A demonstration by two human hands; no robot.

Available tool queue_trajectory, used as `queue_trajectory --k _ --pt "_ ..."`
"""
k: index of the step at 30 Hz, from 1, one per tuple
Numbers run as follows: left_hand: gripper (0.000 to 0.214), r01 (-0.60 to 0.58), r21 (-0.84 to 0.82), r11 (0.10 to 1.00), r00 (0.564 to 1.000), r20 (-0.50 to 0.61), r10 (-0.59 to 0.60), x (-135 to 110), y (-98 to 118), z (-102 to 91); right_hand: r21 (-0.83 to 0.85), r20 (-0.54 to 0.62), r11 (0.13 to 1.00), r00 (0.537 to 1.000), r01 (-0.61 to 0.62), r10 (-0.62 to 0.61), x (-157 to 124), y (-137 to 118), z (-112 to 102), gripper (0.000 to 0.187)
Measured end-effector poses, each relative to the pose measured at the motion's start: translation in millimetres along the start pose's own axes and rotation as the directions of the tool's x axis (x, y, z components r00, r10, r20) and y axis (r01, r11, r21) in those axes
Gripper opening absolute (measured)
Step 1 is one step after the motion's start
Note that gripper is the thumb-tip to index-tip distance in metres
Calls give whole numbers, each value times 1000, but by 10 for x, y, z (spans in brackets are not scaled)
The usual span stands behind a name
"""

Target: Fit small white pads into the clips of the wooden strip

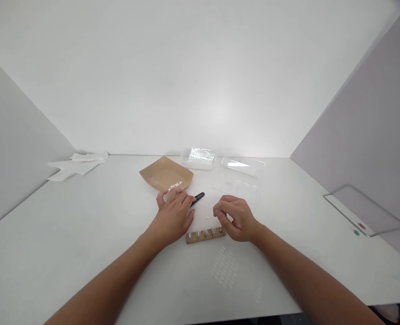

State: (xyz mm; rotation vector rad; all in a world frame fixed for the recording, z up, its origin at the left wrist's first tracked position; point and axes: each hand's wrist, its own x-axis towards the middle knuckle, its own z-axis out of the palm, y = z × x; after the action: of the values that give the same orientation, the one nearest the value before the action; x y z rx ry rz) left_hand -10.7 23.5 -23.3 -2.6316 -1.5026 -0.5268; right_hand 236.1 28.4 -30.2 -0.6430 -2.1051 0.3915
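My left hand (174, 214) is bent over a slim black tool (197, 197), whose rounded end sticks out past the index finger; its other end is hidden. The fingers beyond it reach the near edge of a brown cardboard tray (157, 174), where small white pieces (175, 185) lie in the near corner. My right hand (235, 217) has thumb and fingers pinched together; what they hold, if anything, is hidden. Just below and left of it lies a brown strip (206, 238) bearing several small clear pieces in a row. One white bit (207, 218) rests between the hands.
A clear plastic box (199, 159) and clear plastic lids or sheets (242, 167) stand at the back. Crumpled white paper (80, 164) is at far left. A bent wire frame (349, 210) leans at right. Faint translucent patches (225, 270) lie in front of the strip.
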Motion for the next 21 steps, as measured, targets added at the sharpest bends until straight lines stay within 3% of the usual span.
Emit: queue_trajectory --k 5,14,21 --pt "22 -3 -2 1000 1000 3 3 -4 -3 4 1 97 1000 995 -24 24 -16 27 -15 20" --pt "22 95 30 995 994 -60 -93 13 -4 -4 7 102 1000 995 -18 18 -29 46 -5 18" --pt "22 62 34 998 998 -23 -61 8 -20 27 -36 180 994 978 -103 107 -31 39 -19 22"
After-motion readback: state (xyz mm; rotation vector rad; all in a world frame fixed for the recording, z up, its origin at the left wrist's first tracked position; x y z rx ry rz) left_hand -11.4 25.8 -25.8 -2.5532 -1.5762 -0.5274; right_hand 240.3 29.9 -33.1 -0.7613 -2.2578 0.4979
